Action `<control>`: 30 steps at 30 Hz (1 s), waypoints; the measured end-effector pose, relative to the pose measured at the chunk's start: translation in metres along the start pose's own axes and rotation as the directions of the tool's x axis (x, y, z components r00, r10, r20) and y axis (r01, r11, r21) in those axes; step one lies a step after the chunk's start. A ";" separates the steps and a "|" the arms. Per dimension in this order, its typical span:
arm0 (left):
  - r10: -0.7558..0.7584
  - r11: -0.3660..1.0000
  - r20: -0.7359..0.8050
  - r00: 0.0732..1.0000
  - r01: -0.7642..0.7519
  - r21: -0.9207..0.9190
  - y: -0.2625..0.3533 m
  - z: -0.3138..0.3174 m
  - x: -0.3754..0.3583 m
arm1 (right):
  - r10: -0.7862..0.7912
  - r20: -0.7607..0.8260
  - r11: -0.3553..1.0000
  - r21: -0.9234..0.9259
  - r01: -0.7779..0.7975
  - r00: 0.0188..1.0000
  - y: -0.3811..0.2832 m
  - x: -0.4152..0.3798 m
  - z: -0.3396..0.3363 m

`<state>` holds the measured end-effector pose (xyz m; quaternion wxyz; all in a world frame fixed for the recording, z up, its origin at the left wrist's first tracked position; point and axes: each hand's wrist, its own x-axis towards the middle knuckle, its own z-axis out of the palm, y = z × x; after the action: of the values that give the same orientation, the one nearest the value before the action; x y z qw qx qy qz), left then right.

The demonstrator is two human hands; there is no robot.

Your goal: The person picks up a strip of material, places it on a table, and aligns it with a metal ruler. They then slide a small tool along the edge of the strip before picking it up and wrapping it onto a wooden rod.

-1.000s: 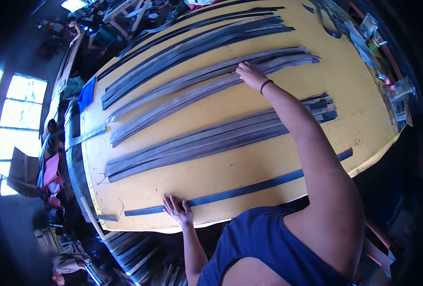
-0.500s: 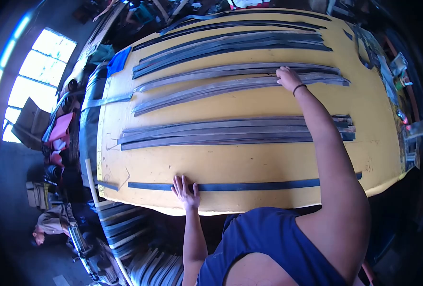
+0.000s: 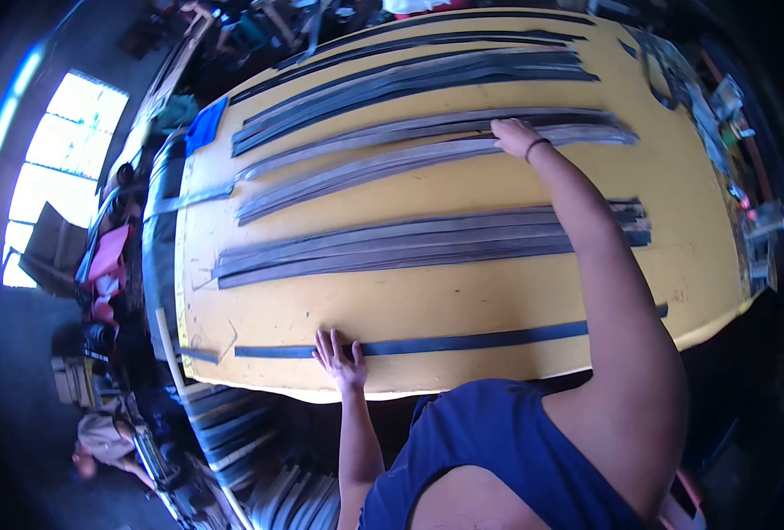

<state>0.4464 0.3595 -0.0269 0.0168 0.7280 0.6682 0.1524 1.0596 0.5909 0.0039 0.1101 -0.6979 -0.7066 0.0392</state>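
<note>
My left hand (image 3: 340, 360) lies flat with fingers spread over a single dark strip (image 3: 471, 342) along the near edge of the yellow table (image 3: 392, 305). Stretched far across the table, my right hand (image 3: 514, 137) has its fingers curled at the inner edges of two long bundles of grey strips. One is the farther grey bundle (image 3: 392, 137), the other the nearer grey bundle (image 3: 365, 172). The fingers appear closed on a grey strip there, though the fingertips are partly hidden. Between my hands lies another grey bundle (image 3: 392, 245), partly covered by my right forearm.
More dark strips (image 3: 410, 87) lie toward the far side. A blue cloth (image 3: 205, 126) hangs at the left corner. Below it, a pale pole (image 3: 169, 349) and a rack of strips (image 3: 228, 424) stand by the table. A person (image 3: 105, 437) bends at the lower left.
The camera view has tilted slightly, shifting the table in the picture. Both my hands keep nearly the same places on the strips. The person at lower left has shifted, with an arm now showing.
</note>
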 end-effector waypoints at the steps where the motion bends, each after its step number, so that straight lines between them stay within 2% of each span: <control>1: 0.013 1.000 -0.005 1.000 -0.013 0.006 -0.002 0.002 -0.001 | 0.018 0.067 0.999 -0.052 -0.015 0.998 -0.006 -0.002 -0.008; 2: -0.002 1.000 0.014 1.000 0.002 -0.004 -0.004 0.004 -0.001 | 0.070 0.129 0.989 -0.137 -0.052 0.989 -0.016 -0.005 -0.017; 4: 0.006 1.000 0.009 1.000 -0.006 -0.003 -0.004 0.005 -0.002 | 0.140 0.140 0.980 -0.160 -0.117 0.980 -0.014 0.002 -0.005; 7: 0.006 1.000 0.018 1.000 -0.006 0.005 -0.003 0.003 -0.002 | 0.116 0.163 0.988 -0.115 -0.098 0.980 -0.015 0.005 -0.008; 10: 0.045 0.999 -0.026 0.999 -0.045 0.015 -0.006 0.007 -0.003 | 0.048 0.259 0.997 -0.074 -0.030 0.965 -0.007 0.007 -0.014; 14: 0.029 0.999 -0.017 0.999 -0.028 0.024 -0.003 0.005 -0.004 | 0.024 0.352 1.000 -0.023 -0.017 0.936 -0.026 -0.012 -0.051; 20: 0.041 0.999 -0.017 0.999 -0.040 0.032 -0.008 0.008 -0.005 | 0.227 0.145 0.955 -0.225 -0.191 0.963 -0.002 -0.033 -0.042; 22: 0.027 0.999 0.003 1.000 -0.027 0.023 -0.004 0.008 -0.002 | 0.365 0.109 0.884 -0.353 -0.308 0.924 0.029 -0.033 -0.032; 24: 0.019 0.999 0.022 1.000 -0.019 0.029 -0.006 0.003 -0.004 | 0.309 0.044 0.902 -0.331 -0.278 0.950 0.033 -0.052 -0.054; 27: 0.016 0.999 0.022 1.000 -0.016 0.032 -0.003 0.003 -0.003 | 0.113 0.005 0.956 -0.274 -0.108 0.994 0.057 -0.055 -0.043; 30: -0.004 1.000 0.031 1.000 0.003 0.027 -0.001 0.001 -0.002 | 0.130 0.056 0.946 -0.304 -0.108 0.990 0.055 -0.058 -0.039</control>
<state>0.4460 0.3578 -0.0288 0.0175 0.7293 0.6711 0.1320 1.1216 0.5310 0.0244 -0.0265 -0.7459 -0.6645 -0.0360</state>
